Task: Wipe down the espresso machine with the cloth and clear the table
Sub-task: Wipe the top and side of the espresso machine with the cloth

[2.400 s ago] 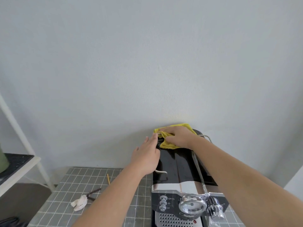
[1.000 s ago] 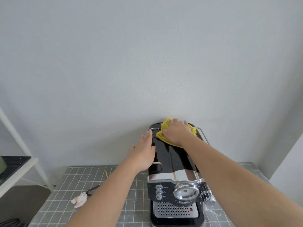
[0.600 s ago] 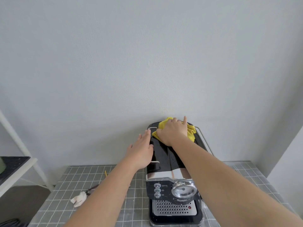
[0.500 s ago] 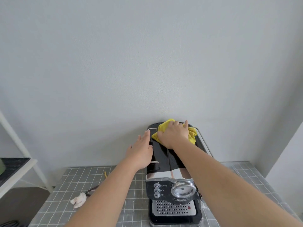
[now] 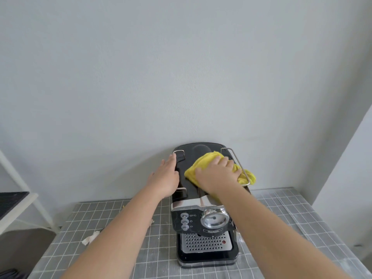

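While left hand (image 5: 164, 178) rests on espresso machine (image 5: 193, 220), right hand (image 5: 216, 176) presses cloth (image 5: 196, 166).

Single wide-angle cam, worn on my head. Faces fwd & down past my forearms (image 5: 124, 228) onto the espresso machine (image 5: 203, 224), close below; grey wall (image 5: 181, 77) fills the top half, tiled table (image 5: 293, 202) runs along btm edge.
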Motion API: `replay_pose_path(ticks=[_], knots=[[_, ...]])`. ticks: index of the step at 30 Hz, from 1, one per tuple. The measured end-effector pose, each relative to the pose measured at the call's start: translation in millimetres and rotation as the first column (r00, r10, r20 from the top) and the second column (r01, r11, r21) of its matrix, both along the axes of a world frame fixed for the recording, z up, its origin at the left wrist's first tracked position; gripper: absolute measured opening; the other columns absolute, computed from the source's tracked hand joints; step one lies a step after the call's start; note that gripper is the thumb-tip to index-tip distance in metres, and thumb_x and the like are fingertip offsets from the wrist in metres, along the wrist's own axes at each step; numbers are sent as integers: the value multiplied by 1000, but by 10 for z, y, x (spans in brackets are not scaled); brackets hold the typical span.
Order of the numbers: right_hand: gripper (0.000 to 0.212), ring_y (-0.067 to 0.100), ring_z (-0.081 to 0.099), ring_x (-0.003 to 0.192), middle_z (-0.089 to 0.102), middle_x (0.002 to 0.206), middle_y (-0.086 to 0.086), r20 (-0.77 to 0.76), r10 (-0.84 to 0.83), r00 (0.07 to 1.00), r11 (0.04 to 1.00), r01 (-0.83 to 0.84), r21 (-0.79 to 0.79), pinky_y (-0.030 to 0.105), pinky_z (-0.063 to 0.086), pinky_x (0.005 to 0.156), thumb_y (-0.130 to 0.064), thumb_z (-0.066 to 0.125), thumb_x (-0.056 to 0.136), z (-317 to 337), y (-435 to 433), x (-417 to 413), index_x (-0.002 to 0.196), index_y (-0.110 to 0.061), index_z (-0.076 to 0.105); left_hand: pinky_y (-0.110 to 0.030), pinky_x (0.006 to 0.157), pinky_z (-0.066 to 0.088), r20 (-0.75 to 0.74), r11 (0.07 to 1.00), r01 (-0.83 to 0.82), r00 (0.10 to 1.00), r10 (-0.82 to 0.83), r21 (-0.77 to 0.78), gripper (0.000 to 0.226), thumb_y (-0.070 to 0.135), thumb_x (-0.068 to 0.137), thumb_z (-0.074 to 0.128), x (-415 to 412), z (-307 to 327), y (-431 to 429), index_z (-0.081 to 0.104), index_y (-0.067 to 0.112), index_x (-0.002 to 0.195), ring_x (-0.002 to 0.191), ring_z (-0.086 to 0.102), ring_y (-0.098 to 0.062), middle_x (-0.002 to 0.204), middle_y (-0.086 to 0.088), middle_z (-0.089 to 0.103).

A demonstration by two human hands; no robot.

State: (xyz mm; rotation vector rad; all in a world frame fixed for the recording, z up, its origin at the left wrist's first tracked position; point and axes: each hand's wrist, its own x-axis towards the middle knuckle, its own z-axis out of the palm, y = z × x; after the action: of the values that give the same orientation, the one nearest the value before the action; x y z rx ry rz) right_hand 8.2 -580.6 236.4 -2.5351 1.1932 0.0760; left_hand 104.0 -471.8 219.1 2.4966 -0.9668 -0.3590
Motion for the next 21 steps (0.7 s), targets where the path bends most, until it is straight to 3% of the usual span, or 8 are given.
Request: replay_pose_path(ticks=[3, 7, 12, 16, 19, 21], knots=[[87, 37, -4, 145, -5, 158, 19, 25, -139, 990, 985, 135, 107, 62, 0, 113, -58, 21, 89, 65, -239, 181, 147, 1, -5, -45, 119, 10, -19, 1000, 3, 1000, -4, -29, 57, 19, 101, 23, 10, -49, 21, -5, 25, 150, 147, -6, -14, 160, 5, -4], [85, 35, -4, 146, -6, 158, 19, 64, -135, 989, 986, 128, 109, 59, -1, 114, -56, 21, 90, 2, -305, 227, 147, 2, -5, -43, 119, 9, -73, 998, -8, 997, 3, -66, 55, 19, 102, 23, -8, -62, 19, -4, 27, 150, 147, -7, -13, 160, 7, -4], [72, 34, -6, 146, -6, 158, 17, 67, 167, 984, 984, -162, -76, 54, 0, 116, -45, 22, 95, -99, -40, 2, 149, -5, -3, -42, 119, 7, -98, 995, -17, 995, 8, -96, 56, 23, 103, 26, 8, -46, -11, -2, 27, 151, 147, -6, -14, 160, 3, -1], [57, 27, -4, 147, 1, 159, 9, 119, 495, 861, 850, -451, -271, 46, 5, 119, -35, 25, 98, -183, 254, -446, 148, -12, 14, -43, 120, 5, -144, 994, -34, 989, 19, -106, 57, 28, 102, 29, 33, -66, -4, -1, 32, 150, 147, -6, -13, 160, 0, -1], [53, 15, 4, 147, 14, 158, -3, 261, 591, 764, 797, -503, -333, 31, 4, 119, -41, 21, 97, -316, 210, -816, 146, -23, 26, -41, 119, 5, -128, 996, -17, 992, 7, -84, 57, 27, 102, 28, 1, -46, 2, -2, 31, 151, 147, -7, -14, 160, 1, -2], [52, 14, 16, 146, 27, 155, -5, 333, 570, 751, 809, -440, -390, 34, 14, 119, -44, 21, 96, -441, 215, -913, 143, -25, 34, -41, 119, 6, -104, 998, -14, 995, 6, -69, 56, 26, 103, 27, -20, -16, 2, -2, 30, 151, 147, -5, -15, 160, 2, -4]])
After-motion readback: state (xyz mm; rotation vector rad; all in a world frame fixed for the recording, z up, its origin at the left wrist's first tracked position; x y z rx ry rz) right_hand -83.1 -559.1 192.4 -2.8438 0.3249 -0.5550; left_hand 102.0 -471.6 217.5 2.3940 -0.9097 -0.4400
